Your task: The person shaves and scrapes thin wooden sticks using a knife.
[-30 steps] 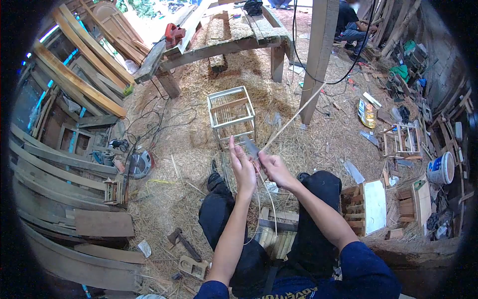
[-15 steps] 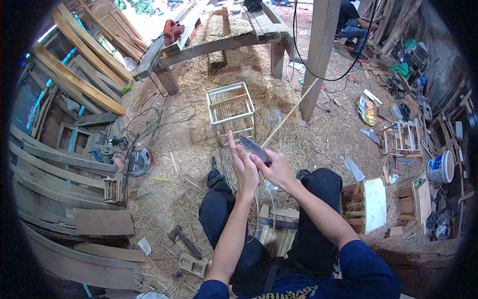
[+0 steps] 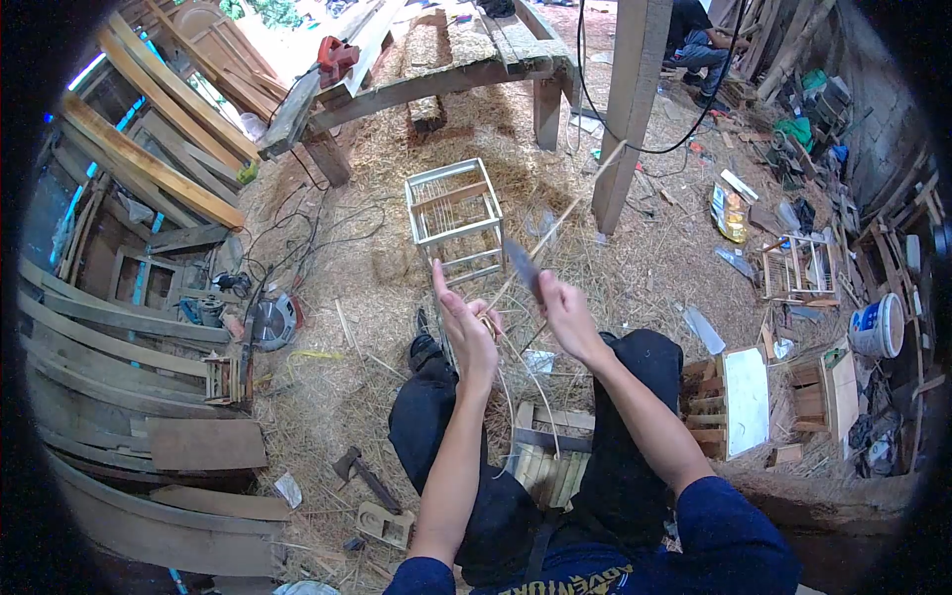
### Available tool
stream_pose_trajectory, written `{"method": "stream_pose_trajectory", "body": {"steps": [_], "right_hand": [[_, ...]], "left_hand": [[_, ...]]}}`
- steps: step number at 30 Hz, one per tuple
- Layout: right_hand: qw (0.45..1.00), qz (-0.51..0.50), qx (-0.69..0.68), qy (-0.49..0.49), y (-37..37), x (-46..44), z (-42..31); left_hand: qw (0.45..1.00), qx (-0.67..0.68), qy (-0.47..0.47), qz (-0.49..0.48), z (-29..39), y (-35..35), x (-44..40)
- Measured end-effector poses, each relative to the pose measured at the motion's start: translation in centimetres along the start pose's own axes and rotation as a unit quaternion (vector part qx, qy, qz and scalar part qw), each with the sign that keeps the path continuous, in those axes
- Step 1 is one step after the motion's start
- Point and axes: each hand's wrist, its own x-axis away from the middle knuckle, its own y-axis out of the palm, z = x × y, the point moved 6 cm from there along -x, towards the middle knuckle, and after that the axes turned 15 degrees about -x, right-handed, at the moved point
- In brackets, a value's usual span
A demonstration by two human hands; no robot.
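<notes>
My right hand is closed round the handle of a knife, its dark, wide blade pointing up and left. Beside it, my left hand pinches a thin pale strip, apparently bamboo or cane, with the index finger stretched upward. From this hand a long pale stick slants up toward the post, and thin ends curve down between my knees. The knife blade is close to the stick; whether they touch I cannot tell. Just beyond my hands stands a small light wooden frame with thin rods across it.
A rough wooden bench bears a red power tool. A post rises right of it. On the straw-littered floor lie a hatchet and a circular saw. A white bucket stands right. Another person sits far back.
My hands have drawn apart: the right hand with the knife has moved right, the left slightly left. The strips and stick at my left hand now show more clearly.
</notes>
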Motion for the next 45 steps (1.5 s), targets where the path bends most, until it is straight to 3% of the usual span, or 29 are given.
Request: {"method": "stream_pose_trajectory", "body": {"steps": [3,6,7,10,14,15,19,26,29,33,40,45], "right_hand": [[0.985,0.126,0.107,-0.044,-2.1,-0.4,-2.3],[0.968,0.151,0.179,-0.087,-2.1,0.0,-3.4],[0.969,0.105,0.217,-0.061,-1.1,0.4,-3.3],[0.963,-0.002,0.196,-0.186,2.6,2.5,-2.7],[0.964,0.045,0.204,-0.166,1.6,0.8,-2.6],[0.981,0.078,0.166,-0.066,0.6,0.0,-3.0],[0.97,0.001,0.22,-0.104,2.2,1.6,-2.0],[0.987,-0.058,0.14,-0.054,3.7,2.0,-0.9],[0.982,-0.09,0.15,-0.074,3.8,2.1,-1.4],[0.979,0.062,0.154,-0.122,1.3,0.8,-3.4],[0.949,0.06,0.212,-0.224,2.0,1.7,-3.7],[0.97,0.027,0.18,-0.16,2.3,1.2,-2.3]], "left_hand": [[1.0,0.024,-0.008,-0.003,0.0,-0.2,-0.1],[0.999,0.038,0.003,-0.031,0.6,0.3,0.4],[0.998,0.041,0.009,-0.042,0.9,0.5,0.6],[0.997,0.049,0.028,-0.044,0.6,1.5,0.7],[0.997,0.068,0.033,-0.028,-0.3,1.0,0.5],[0.999,0.032,0.031,-0.026,0.8,0.9,0.8],[0.996,-0.02,0.075,-0.033,1.0,1.1,0.8],[0.997,-0.03,0.068,-0.019,0.8,0.4,0.6],[0.999,0.005,0.041,-0.024,1.0,0.5,0.7],[0.999,0.041,-0.02,-0.028,1.5,0.3,1.1],[0.988,0.116,-0.079,-0.059,0.5,1.0,0.8],[0.986,0.126,-0.093,-0.064,0.0,1.2,0.6]]}}
